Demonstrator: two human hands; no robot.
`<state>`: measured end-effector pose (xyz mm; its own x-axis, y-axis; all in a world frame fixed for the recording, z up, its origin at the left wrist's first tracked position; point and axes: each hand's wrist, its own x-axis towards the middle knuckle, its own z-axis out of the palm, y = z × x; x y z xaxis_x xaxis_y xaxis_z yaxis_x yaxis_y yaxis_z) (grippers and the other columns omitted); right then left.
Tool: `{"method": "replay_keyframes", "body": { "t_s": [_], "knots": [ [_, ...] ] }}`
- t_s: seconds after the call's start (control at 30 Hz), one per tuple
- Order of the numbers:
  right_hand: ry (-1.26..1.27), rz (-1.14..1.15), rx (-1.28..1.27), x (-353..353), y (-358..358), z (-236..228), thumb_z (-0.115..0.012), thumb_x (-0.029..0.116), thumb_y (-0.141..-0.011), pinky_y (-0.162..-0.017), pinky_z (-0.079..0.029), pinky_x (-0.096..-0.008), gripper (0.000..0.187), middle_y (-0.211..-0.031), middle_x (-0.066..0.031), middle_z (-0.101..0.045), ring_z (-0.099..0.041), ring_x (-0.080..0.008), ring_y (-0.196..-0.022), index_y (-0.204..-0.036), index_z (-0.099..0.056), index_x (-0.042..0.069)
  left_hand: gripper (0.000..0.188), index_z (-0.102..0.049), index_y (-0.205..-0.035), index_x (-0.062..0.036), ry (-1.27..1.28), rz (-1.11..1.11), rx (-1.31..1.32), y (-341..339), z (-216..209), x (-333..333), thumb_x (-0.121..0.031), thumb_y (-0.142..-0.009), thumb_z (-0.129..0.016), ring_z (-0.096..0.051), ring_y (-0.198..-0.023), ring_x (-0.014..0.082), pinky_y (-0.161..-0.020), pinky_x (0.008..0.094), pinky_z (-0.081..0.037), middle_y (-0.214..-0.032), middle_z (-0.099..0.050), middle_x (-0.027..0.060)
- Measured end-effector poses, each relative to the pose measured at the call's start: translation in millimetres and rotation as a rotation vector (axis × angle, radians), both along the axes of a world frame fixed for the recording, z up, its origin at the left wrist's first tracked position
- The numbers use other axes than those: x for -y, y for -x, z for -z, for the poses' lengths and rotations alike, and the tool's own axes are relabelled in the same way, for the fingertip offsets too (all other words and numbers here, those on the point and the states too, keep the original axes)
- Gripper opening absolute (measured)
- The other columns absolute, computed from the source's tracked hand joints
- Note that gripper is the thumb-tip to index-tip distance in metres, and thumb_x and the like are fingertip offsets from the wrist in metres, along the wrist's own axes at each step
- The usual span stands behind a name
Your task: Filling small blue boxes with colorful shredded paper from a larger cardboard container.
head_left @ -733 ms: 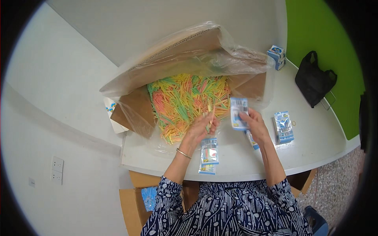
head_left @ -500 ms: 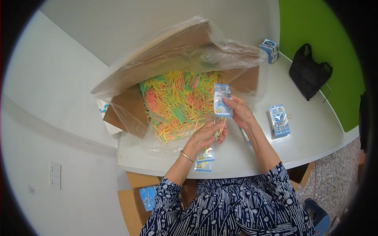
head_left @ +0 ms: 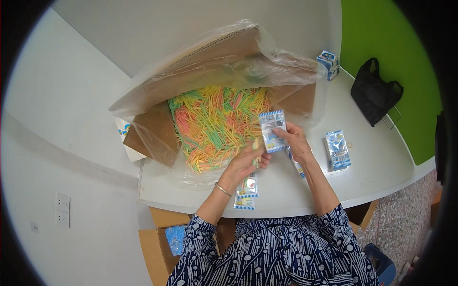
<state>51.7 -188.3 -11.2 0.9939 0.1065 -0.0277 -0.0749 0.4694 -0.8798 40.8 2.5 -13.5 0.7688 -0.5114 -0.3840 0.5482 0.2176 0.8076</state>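
Note:
A blue-and-white packet (head_left: pixel 273 133) is pinched in my right hand (head_left: pixel 296 143), its thumb lying across the front. Just left of it, my left hand (head_left: pixel 244 163), slightly blurred, is closed around a few thin pastel sticks (head_left: pixel 256 148). The sticks stand apart from the packet's lower edge. Beyond my left hand, a plastic-lined cardboard box (head_left: pixel 152 136) holds a heap of yellow, green and pink sticks (head_left: pixel 217 128). Below my left wrist lie filled packets (head_left: pixel 247 187), partly overlapping. Another packet (head_left: pixel 298 168) shows partly behind my right forearm.
A stack of packets (head_left: pixel 338 150) stands right of my right arm, beside a rubber band (head_left: pixel 349 145). Farther back are small blue-and-white boxes (head_left: pixel 328 62) and a black bag (head_left: pixel 377 93). Open cartons (head_left: pixel 155 248) sit below the table's front edge (head_left: pixel 191 206).
My left hand has drawn a little left, and the sticks have gone from under the packet's lower end to beside it. The packet is slightly lower in view.

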Motion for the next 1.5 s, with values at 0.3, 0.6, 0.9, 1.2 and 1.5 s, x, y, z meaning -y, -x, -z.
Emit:
{"method": "replay_keyframes", "body": {
  "t_s": [0.3, 0.6, 0.9, 1.2, 1.5],
  "knots": [
    [0.209, -0.295, -0.126, 6.4, 21.0, 2.1, -0.070, 0.015, -0.081, -0.064, -0.048, -0.0209, 0.019, -0.077, -0.0026, -0.068, -0.061, -0.0063, -0.068, -0.090, -0.070, -0.001, 0.030, -0.055, -0.104, -0.0051, 0.073, -0.383, 0.324, -16.5, -54.7, -5.9, -0.033, -0.098, -0.046, -0.057, -0.091, 0.0155, -0.078, 0.0304, -0.047, -0.099, -0.061, 0.0095],
    [0.230, -0.478, -0.115, 8.7, 21.3, 1.0, -0.073, 0.017, -0.079, -0.062, -0.046, -0.0198, 0.022, -0.077, -0.0029, -0.068, -0.060, -0.0059, -0.068, -0.090, -0.070, -0.002, 0.039, -0.055, -0.102, -0.0030, 0.025, -0.158, 0.496, -11.9, -65.9, 10.5, -0.040, -0.097, -0.044, -0.059, -0.099, 0.0197, -0.089, 0.0334, -0.045, -0.103, -0.062, 0.0117],
    [0.143, -0.555, -0.110, 10.9, 21.8, 8.7, -0.072, 0.012, -0.078, -0.068, -0.049, -0.0219, 0.020, -0.082, -0.0055, -0.069, -0.063, -0.0092, -0.072, -0.091, -0.069, -0.003, 0.046, -0.054, -0.109, 0.0022, -0.004, 0.024, 0.606, -5.9, -60.0, 13.3, -0.040, -0.098, -0.039, -0.057, -0.107, 0.0222, -0.098, 0.0375, -0.042, -0.107, -0.061, 0.0143],
    [0.077, -0.599, -0.149, 12.1, 22.9, 12.7, -0.072, 0.011, -0.078, -0.071, -0.049, -0.0228, 0.022, -0.085, -0.0065, -0.069, -0.063, -0.0095, -0.076, -0.094, -0.069, -0.004, 0.045, -0.054, -0.108, 0.0021, 0.017, 0.024, 0.637, -1.1, -52.9, 15.4, -0.039, -0.099, -0.038, -0.057, -0.108, 0.0245, -0.101, 0.0399, -0.040, -0.107, -0.061, 0.0147],
    [0.049, -0.601, -0.153, 13.5, 25.4, 12.4, -0.071, 0.011, -0.078, -0.071, -0.049, -0.0229, 0.022, -0.085, -0.0067, -0.069, -0.064, -0.0101, -0.076, -0.094, -0.069, -0.004, 0.037, -0.052, -0.105, -0.0023, 0.032, 0.015, 0.662, 7.2, -49.3, 16.3, -0.036, -0.099, -0.038, -0.056, -0.110, 0.0255, -0.101, 0.0406, -0.038, -0.107, -0.061, 0.0151]
  ]
}}
